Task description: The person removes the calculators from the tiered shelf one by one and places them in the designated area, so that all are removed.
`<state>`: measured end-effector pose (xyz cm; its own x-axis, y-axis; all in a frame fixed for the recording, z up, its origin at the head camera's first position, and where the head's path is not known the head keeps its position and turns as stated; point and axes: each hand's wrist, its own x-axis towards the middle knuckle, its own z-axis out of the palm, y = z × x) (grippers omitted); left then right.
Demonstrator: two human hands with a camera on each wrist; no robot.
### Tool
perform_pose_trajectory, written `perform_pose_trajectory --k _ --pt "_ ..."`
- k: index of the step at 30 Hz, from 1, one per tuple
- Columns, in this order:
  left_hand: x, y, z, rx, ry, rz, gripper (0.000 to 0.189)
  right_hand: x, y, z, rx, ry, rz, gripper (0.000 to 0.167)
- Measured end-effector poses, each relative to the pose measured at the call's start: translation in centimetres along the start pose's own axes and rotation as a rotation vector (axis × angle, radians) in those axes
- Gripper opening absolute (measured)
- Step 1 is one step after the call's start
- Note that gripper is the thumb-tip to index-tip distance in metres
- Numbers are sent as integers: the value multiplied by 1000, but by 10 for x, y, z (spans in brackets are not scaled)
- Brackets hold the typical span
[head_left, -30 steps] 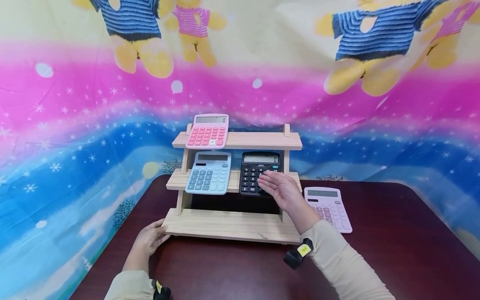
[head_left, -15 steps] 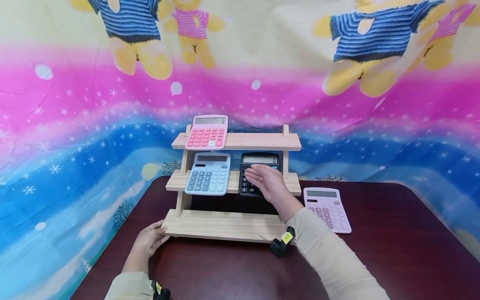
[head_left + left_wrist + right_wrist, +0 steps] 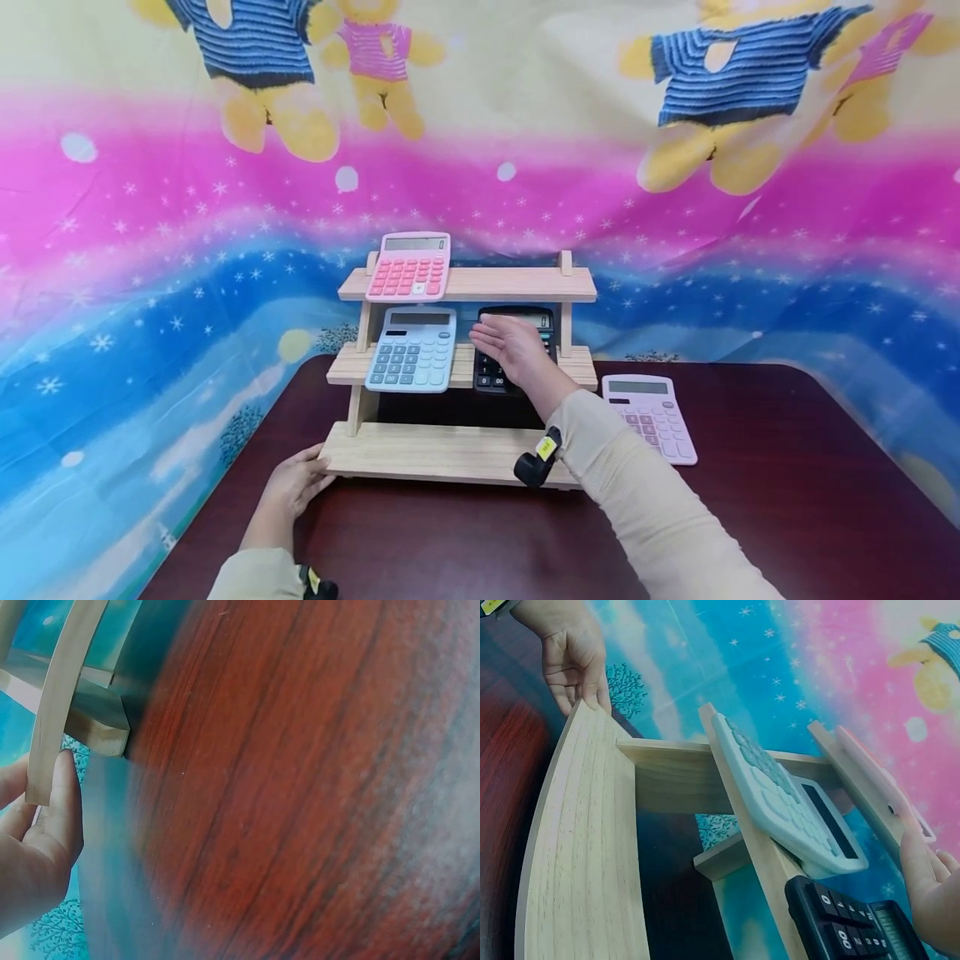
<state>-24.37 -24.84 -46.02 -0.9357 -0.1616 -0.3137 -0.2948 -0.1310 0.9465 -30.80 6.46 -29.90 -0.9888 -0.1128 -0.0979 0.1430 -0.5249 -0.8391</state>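
Observation:
A three-tier wooden display rack (image 3: 442, 454) stands on the table, and my left hand (image 3: 292, 487) grips the left end of its bottom board, thumb and fingers on opposite faces in the left wrist view. My right hand (image 3: 517, 350), fingers straight, is in front of the black calculator (image 3: 491, 380) on the middle tier and covers part of it. To the left on that tier leans a light blue calculator (image 3: 411, 350). A pink calculator (image 3: 408, 267) leans at the left of the top tier. In the right wrist view the right hand (image 3: 930, 889) appears near the top board.
A pale pink calculator (image 3: 648, 421) lies on the dark red-brown table (image 3: 750, 500), right of the rack. Behind the table hangs a printed backdrop (image 3: 510, 217) with bears and snowflakes. Each wrist wears a small black camera (image 3: 536, 467).
My right hand has moved left and slightly up across the black calculator, now covering its left and middle part. The left hand keeps its grip on the rack; the calculators stay in place.

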Motion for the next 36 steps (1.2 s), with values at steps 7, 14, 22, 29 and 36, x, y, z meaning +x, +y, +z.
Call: perform_pose_trajectory --k 7,14,22,29,36 --pt "-3 1 0 -3 -11 11 54 10 8 11 -32 -7 1 44" --pt "-6 2 1 -11 -12 12 55 20 9 28 -49 -7 30 42" --pt "-6 5 0 -2 -14 9 54 32 5 41 -130 30 23 40" --pt "-6 6 0 -5 -25 21 53 40 2 46 -186 35 -13 38" --pt "-5 4 1 -19 -8 19 53 48 3 51 -243 58 -5 41"
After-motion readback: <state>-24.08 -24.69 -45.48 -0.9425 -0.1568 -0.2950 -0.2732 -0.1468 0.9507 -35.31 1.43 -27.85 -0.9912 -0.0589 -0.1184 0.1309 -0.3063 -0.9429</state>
